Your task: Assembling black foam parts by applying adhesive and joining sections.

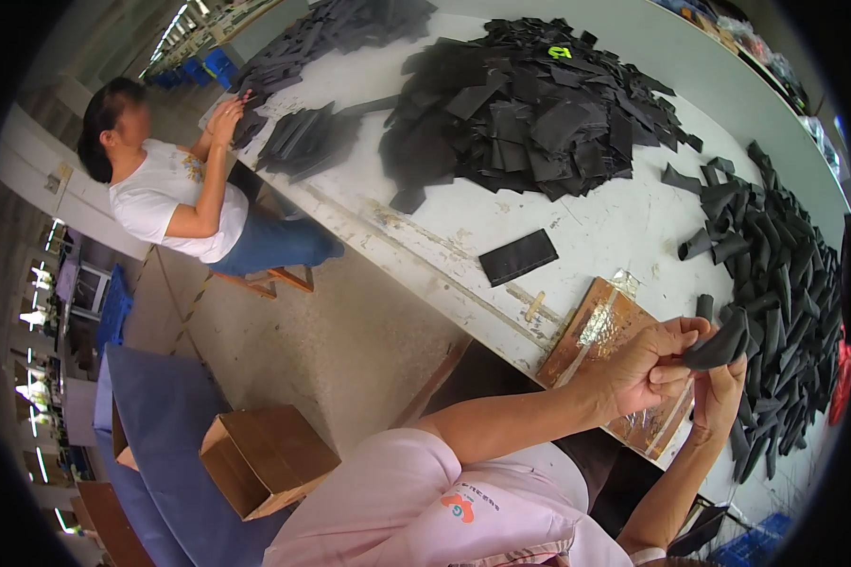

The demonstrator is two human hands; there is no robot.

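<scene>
My left hand (654,367) pinches a curled black fabric piece (721,344) between thumb and fingers. From below, my right hand (719,395) grips the same piece, fingers closed around its lower edge. The piece is bent into a tube-like shape and held above a brown wooden board (586,317), which is partly covered with shiny clear tape. A single flat black rectangle (518,257) lies on the white table (624,227), just beyond the board. To the right of my hands spreads a heap of rolled black pieces (775,302).
A large pile of flat black pieces (539,118) covers the far table, with a bright yellow-green item (560,53) on top. At the table's left edge sits a co-worker (175,194), hands raised over more black strips (307,142). An open cardboard box (269,458) stands at lower left.
</scene>
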